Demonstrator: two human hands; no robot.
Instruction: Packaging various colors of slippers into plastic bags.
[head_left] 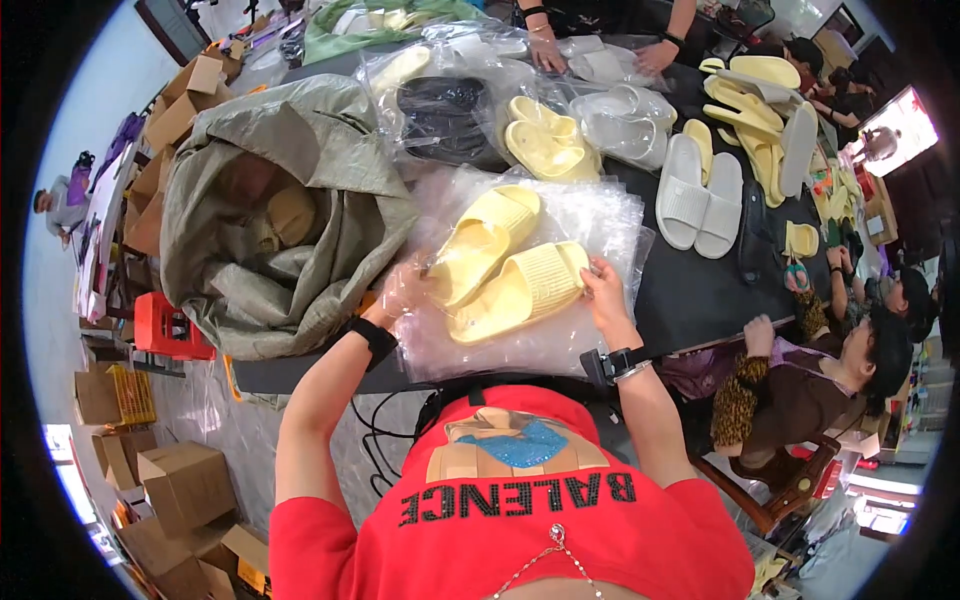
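A pair of pale yellow slippers (530, 290) with ribbed straps lies side by side on a stack of clear plastic bags (610, 220). My left hand (405, 285) is closed at the heel end of the left slipper; its fingers look partly veiled by plastic. At the toe of the right slipper, my right hand (604, 290) pinches the edge between thumb and fingers. Just beyond the stack sit bagged yellow slippers (545, 140), bagged dark footwear (447, 120) and bagged grey slippers (625, 125).
A large grey-green woven sack (290, 210) gapes open at the left. Grey slippers (700, 200) and a heap of yellow slippers (755, 110) lie on the right of the black table (690, 300). Across it, another person's hands (600, 55) handle bagged slippers. One person (820, 390) sits at right.
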